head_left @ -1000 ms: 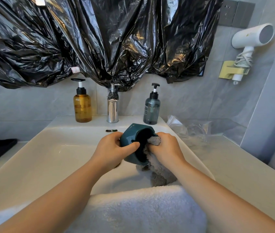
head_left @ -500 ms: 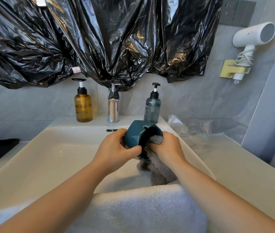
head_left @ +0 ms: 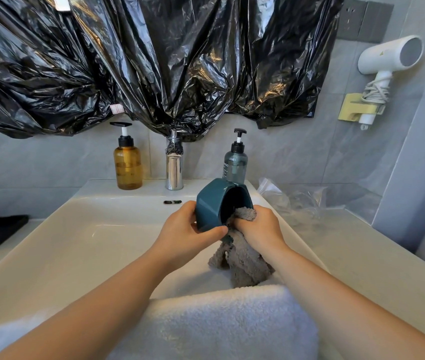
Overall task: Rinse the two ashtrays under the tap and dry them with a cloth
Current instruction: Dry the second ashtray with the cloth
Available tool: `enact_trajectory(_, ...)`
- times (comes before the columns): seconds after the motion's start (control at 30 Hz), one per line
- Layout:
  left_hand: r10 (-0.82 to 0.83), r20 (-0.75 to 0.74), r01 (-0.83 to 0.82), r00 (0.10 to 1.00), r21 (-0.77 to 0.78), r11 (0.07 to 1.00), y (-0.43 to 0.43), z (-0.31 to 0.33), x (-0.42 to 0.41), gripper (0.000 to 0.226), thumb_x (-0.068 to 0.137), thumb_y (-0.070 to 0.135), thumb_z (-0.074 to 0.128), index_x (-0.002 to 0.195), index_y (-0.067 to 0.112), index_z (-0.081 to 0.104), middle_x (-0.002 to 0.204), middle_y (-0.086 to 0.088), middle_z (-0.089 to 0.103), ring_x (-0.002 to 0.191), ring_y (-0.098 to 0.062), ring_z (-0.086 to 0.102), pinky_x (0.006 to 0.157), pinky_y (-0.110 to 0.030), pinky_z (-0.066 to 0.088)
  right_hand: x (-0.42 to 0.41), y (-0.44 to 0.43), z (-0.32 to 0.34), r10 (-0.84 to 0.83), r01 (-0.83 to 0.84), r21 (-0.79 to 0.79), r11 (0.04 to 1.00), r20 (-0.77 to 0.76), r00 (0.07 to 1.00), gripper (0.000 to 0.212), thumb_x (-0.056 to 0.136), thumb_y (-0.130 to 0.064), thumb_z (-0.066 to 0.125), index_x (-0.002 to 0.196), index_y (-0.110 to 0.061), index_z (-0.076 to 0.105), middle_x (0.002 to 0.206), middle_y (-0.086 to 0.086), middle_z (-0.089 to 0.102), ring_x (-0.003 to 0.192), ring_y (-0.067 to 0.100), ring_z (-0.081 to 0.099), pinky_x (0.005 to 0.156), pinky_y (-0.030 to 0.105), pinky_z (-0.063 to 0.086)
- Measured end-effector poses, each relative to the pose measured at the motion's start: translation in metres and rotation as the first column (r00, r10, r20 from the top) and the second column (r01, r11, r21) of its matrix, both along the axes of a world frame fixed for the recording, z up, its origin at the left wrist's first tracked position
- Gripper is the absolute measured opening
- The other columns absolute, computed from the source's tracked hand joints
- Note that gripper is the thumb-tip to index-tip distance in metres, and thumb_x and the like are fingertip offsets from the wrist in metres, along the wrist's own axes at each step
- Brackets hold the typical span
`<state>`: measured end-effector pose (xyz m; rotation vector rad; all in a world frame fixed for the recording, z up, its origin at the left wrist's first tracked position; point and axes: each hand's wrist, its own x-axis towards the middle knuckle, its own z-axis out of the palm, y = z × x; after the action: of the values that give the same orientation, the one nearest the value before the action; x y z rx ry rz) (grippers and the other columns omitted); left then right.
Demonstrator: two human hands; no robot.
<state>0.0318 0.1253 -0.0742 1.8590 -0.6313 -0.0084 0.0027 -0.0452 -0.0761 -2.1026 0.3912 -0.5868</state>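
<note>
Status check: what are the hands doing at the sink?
Left hand grips the teal ashtray, tipped over the sink. Right hand holds the grey cloth inside it. Nothing in the way.

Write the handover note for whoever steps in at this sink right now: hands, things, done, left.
Left hand grips the teal ashtray, tipped on its side over the sink. Right hand holds the grey cloth, bunched into the ashtray's bowl; the rest hangs down.
Done: this ashtray seems rinsed; drying is under way.
Left: finish wiping it. The second ashtray is not in view, so check it.
</note>
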Motion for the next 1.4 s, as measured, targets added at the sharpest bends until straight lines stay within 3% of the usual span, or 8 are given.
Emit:
enact_trajectory(0.2,0.089,0.078,-0.093,0.993,0.052,0.994,0.004,0.004,-0.002,0.037,0.073,0.030,0.077,0.103,0.023,0.056,0.094,0.004,0.064,0.084,-0.013,0.062,0.067,-0.028,0.055,0.004,0.006,-0.002,0.009,-0.015,-0.125,0.992,-0.047,0.999,0.016,0.084,-0.024,0.066,0.094,-0.012,0.062,0.085,0.002,0.063,0.076,0.020,0.056,0.051,0.022,0.033)
enact_trajectory(0.4,0.060,0.138,-0.081,0.989,0.150,0.985,0.012,0.005,-0.002,0.043,0.054,0.046,0.070,0.092,0.027,0.060,0.084,0.004,0.069,0.078,-0.019,0.066,0.070,-0.044,0.057,0.003,0.002,-0.003,-0.039,0.032,-0.363,0.931,-0.012,0.999,0.014,0.084,-0.031,0.056,0.088,-0.019,0.062,0.079,-0.002,0.065,0.074,0.021,0.059,0.060,0.032,0.045)
enact_trajectory(0.73,0.041,-0.016,-0.042,0.999,-0.045,0.998,0.005,0.008,-0.009,0.042,0.069,0.032,0.083,0.100,0.026,0.055,0.095,0.008,0.070,0.084,-0.010,0.069,0.073,-0.027,0.060,0.000,-0.001,0.000,0.034,-0.033,0.041,0.999,-0.038,0.999,0.012,0.083,-0.021,0.066,0.080,-0.010,0.068,0.073,0.005,0.065,0.070,0.022,0.057,0.055,0.027,0.038)
enact_trajectory(0.87,0.071,0.022,-0.070,0.997,-0.050,0.996,0.006,0.007,-0.006,0.032,0.069,0.023,0.082,0.091,0.026,0.058,0.089,0.006,0.071,0.083,-0.017,0.070,0.075,-0.041,0.059,0.000,0.000,-0.002,0.044,-0.047,-0.034,0.998,-0.068,0.997,0.012,0.082,-0.022,0.067,0.072,-0.014,0.063,0.068,0.000,0.062,0.064,0.018,0.054,0.051,0.026,0.035)
enact_trajectory(1.07,0.108,0.124,-0.121,0.986,0.098,0.988,0.012,0.009,-0.002,0.044,0.057,0.057,0.064,0.088,0.026,0.065,0.082,-0.003,0.072,0.079,-0.023,0.068,0.072,-0.049,0.057,-0.002,0.004,-0.001,-0.025,0.023,-0.339,0.940,-0.004,1.000,0.012,0.084,-0.028,0.063,0.090,-0.019,0.065,0.083,-0.002,0.066,0.077,0.022,0.059,0.058,0.030,0.042)
enact_trajectory(1.2,0.122,0.044,-0.123,0.992,0.022,0.992,0.013,0.010,-0.004,0.031,0.072,0.050,0.073,0.093,0.032,0.060,0.086,0.002,0.072,0.083,-0.020,0.069,0.074,-0.047,0.058,-0.002,0.004,0.001,0.045,-0.046,-0.266,0.963,-0.009,0.999,0.009,0.085,-0.017,0.062,0.081,-0.010,0.066,0.077,0.004,0.065,0.072,0.021,0.057,0.055,0.024,0.037)
enact_trajectory(1.3,0.085,-0.042,-0.083,0.996,0.032,0.996,0.009,0.010,-0.005,0.049,0.070,0.046,0.078,0.110,0.029,0.053,0.095,0.006,0.069,0.086,-0.015,0.067,0.075,-0.035,0.059,-0.002,0.001,0.002,0.004,-0.009,-0.167,0.986,-0.029,1.000,0.022,0.085,-0.015,0.061,0.064,-0.013,0.057,0.064,0.002,0.057,0.061,0.016,0.049,0.049,0.025,0.032)
enact_trajectory(1.4,0.084,-0.049,-0.083,0.995,0.032,0.996,0.003,0.008,-0.006,0.044,0.072,0.039,0.078,0.106,0.025,0.054,0.098,0.006,0.067,0.088,-0.014,0.067,0.073,-0.029,0.059,-0.004,0.000,0.003,-0.013,0.010,-0.081,0.997,-0.037,0.999,0.029,0.085,-0.015,0.062,0.058,-0.019,0.051,0.062,0.001,0.054,0.060,0.016,0.046,0.049,0.026,0.030)
